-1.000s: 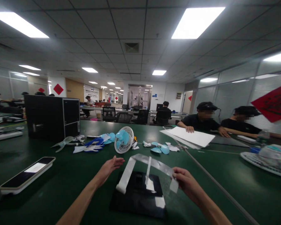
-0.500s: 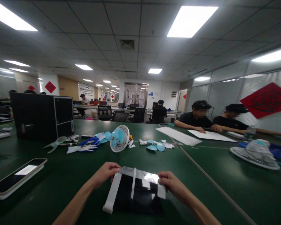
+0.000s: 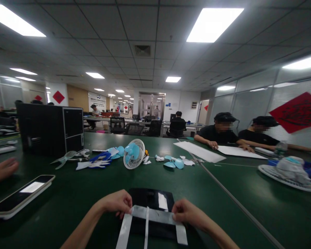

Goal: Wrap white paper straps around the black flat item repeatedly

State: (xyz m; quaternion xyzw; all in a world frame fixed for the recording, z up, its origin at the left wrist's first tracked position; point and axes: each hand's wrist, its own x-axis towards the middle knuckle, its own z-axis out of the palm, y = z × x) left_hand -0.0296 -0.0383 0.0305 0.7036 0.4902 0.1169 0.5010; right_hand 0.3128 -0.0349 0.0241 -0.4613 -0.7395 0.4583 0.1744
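Pinched between fingers and thumb, my left hand (image 3: pixel 118 203) grips the upper left corner of a clear plastic sheet with white strips (image 3: pixel 160 216). My right hand (image 3: pixel 186 211) pinches its upper right corner the same way. White ribbed strips run down both sides, and a narrower one runs down near the middle; the lower part leaves the picture. Behind and under the sheet lies a flat black object (image 3: pixel 140 197) with a shiny white patch near its upper right. What the black object is, I cannot tell.
A phone-like device (image 3: pixel 32 193) lies at left, another person's hand (image 3: pixel 3 170) beyond it. Farther back are a black computer case (image 3: pixel 45 129), blue-white gloves (image 3: pixel 97 161), a small fan (image 3: pixel 134 154), loose blue blades (image 3: pixel 174 162) and white paper (image 3: pixel 199 150). Two people sit at right.
Both hands have moved the plastic sheet down and nearer, uncovering the black object's upper part. Another person's hand has come in at the left edge.
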